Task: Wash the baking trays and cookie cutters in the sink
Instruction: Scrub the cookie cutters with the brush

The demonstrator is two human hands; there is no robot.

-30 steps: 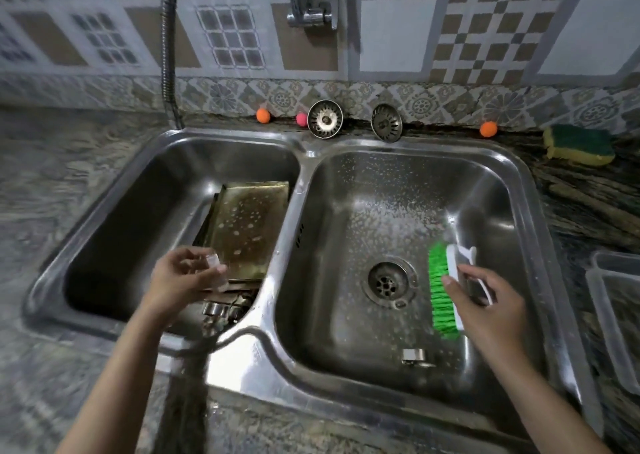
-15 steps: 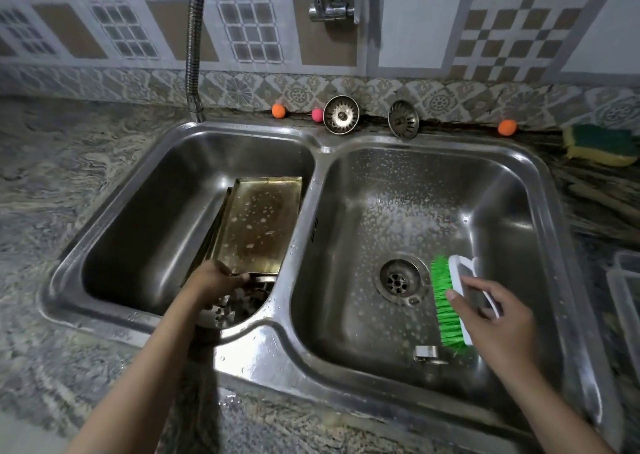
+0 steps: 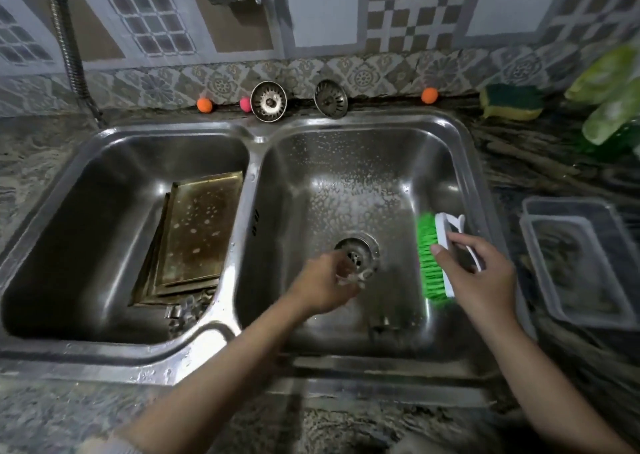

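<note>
I see a steel double sink (image 3: 258, 140) set in a granite counter (image 3: 31, 163) under patterned tiles; my right hand (image 3: 485, 280) grips a green brush (image 3: 429, 256), and my blurred left hand (image 3: 322, 289) perhaps pinches a cookie cutter (image 3: 356, 275).

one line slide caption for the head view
Left hand holds a cookie cutter over the right basin; right hand grips green brush.

Taking the drain (image 3: 356, 258) of the right basin as your landmark: your left hand (image 3: 323, 285) sits just in front of it, and the brush (image 3: 431, 256) in your right hand (image 3: 479, 277) blocks the right wall. Behind the drain the floor is open. Left, past the divider, baking trays (image 3: 197, 232) fill the basin's right half; its left half is free.
</note>
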